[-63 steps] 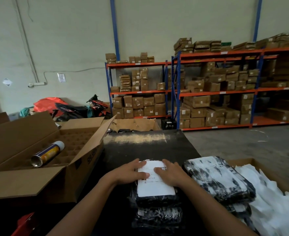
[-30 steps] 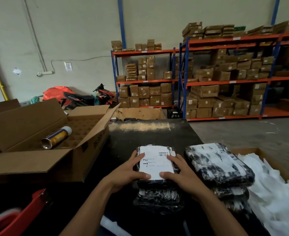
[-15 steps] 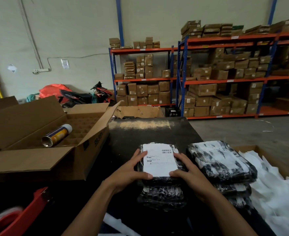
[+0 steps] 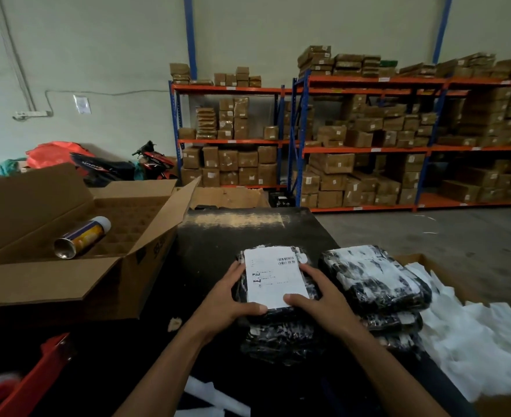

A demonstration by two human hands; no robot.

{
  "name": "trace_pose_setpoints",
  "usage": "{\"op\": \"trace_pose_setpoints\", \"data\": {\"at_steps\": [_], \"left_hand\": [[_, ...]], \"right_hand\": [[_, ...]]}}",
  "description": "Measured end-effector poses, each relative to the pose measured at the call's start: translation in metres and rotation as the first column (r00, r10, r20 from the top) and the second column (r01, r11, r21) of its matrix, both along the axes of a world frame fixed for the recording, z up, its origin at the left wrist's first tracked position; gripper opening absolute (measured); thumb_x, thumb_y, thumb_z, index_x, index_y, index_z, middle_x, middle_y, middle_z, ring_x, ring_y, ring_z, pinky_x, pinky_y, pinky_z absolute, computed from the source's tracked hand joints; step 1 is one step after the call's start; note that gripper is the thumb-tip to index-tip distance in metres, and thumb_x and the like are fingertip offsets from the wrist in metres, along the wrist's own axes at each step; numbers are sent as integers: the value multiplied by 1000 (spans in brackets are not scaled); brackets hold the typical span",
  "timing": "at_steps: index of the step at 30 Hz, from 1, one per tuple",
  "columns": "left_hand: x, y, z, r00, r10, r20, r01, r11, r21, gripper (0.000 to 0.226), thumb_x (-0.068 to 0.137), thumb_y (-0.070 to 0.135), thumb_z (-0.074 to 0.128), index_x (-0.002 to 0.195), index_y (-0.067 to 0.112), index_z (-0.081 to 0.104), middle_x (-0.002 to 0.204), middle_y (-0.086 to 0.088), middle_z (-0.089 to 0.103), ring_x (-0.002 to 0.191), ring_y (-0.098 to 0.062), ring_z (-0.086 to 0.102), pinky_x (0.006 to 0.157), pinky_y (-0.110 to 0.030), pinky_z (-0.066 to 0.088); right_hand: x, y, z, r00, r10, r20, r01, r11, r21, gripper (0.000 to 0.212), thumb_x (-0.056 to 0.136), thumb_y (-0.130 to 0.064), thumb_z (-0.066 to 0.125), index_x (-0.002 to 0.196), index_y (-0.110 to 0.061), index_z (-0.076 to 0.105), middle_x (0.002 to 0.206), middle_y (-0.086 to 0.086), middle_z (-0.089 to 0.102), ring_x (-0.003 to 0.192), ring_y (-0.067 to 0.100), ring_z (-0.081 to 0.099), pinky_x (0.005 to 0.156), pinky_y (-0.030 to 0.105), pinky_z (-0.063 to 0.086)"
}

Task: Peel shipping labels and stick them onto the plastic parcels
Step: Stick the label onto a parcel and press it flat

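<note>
Both hands grip the top parcel [image 4: 273, 311] of a short stack on the black table [image 4: 218, 251]: left hand [image 4: 230, 299] and right hand [image 4: 323, 293] w/ fingers curled round its sides, thumbs on the label [image 4: 273, 275]. Parcel: crinkly black plastic, flat rectangular. Label: smooth white paper, barcode top right, text too small to read. Right: 2nd parcel stack [image 4: 374, 278]. Left: open cardboard box [image 4: 67, 251] w/ metal spray can [image 4: 81, 237].

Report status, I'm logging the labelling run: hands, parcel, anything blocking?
Left hand and right hand grip the top parcel by its sides. Shipping label lies flat on it. Nothing blocking.
</note>
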State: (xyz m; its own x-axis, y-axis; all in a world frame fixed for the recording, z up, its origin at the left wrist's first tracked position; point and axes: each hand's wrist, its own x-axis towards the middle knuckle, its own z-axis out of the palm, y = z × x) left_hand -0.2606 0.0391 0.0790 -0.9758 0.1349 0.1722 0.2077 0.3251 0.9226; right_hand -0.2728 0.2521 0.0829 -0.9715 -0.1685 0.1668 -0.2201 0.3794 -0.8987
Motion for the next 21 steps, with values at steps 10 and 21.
{"op": "trace_pose_setpoints", "data": {"at_steps": [10, 21], "left_hand": [[13, 11, 14, 998, 59, -14, -59, 998, -7, 97, 64, 10, 85, 147, 19, 34, 158, 9, 17, 140, 1, 14, 116, -25, 15], [26, 21, 67, 982, 129, -139, -145, 983, -110, 94, 72, 11, 80, 149, 22, 28, 160, 6, 11, 141, -2, 13, 105, -19, 19]], "right_hand": [[8, 7, 10, 995, 38, -87, -34, 998, 52, 73, 78, -35, 73, 141, -27, 38, 150, -5, 35, 133, 16, 37, 104, 33, 34], [8, 8, 42, 978, 18, -208, -20, 1000, -7, 74, 74, -41, 76, 138, -31, 39, 152, -6, 30, 135, 16, 35, 106, 36, 36]]}}
